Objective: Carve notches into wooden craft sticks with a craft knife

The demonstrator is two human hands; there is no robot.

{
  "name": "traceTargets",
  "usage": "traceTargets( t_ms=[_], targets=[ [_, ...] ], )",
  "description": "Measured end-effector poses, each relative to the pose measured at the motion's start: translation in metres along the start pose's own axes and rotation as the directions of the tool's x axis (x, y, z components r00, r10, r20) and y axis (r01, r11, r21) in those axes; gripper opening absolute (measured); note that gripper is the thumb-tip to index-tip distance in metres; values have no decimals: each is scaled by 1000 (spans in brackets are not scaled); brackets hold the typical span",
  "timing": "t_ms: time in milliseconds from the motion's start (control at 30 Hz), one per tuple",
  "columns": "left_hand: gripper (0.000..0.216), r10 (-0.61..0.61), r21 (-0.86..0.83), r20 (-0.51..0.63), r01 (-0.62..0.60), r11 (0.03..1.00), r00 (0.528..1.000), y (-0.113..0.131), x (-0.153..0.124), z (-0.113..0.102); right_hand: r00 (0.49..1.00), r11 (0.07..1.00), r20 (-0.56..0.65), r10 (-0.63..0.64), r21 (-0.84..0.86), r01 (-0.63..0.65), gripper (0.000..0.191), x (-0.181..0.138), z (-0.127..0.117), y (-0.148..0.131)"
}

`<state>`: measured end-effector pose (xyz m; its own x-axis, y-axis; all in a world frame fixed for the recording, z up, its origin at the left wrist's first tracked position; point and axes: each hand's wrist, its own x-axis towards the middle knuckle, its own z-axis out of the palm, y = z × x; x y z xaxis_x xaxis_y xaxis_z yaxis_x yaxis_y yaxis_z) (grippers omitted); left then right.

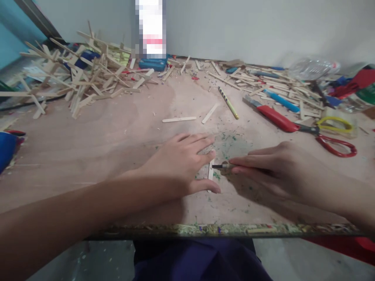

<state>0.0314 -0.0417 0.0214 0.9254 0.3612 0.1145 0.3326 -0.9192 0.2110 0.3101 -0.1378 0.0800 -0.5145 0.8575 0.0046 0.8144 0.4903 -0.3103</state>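
Observation:
My left hand (181, 162) lies flat on the wooden board, fingers stretched out, pressing down a pale craft stick (210, 171) that shows between its fingertips and thumb. My right hand (272, 168) is closed in a pinch around a thin dark-tipped tool (220, 166), likely a small blade or pen. The tool's tip touches the stick just right of my left fingertips.
A heap of glued craft sticks (79, 74) fills the back left. Loose sticks (179, 119), a striped pencil (228, 102), a red utility knife (277, 118), red-handled scissors (334, 142) and a tape roll (334, 124) lie to the right. The board's front edge (222, 229) is close.

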Motion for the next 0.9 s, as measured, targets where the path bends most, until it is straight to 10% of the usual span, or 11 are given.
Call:
traceTargets(
  t_ms=[900],
  targets=[
    [88, -34, -25, 53, 35, 999, 998, 1, 1, -3, 993, 983, -108, 50, 182, -30, 47, 2, 13, -9]
  ],
)
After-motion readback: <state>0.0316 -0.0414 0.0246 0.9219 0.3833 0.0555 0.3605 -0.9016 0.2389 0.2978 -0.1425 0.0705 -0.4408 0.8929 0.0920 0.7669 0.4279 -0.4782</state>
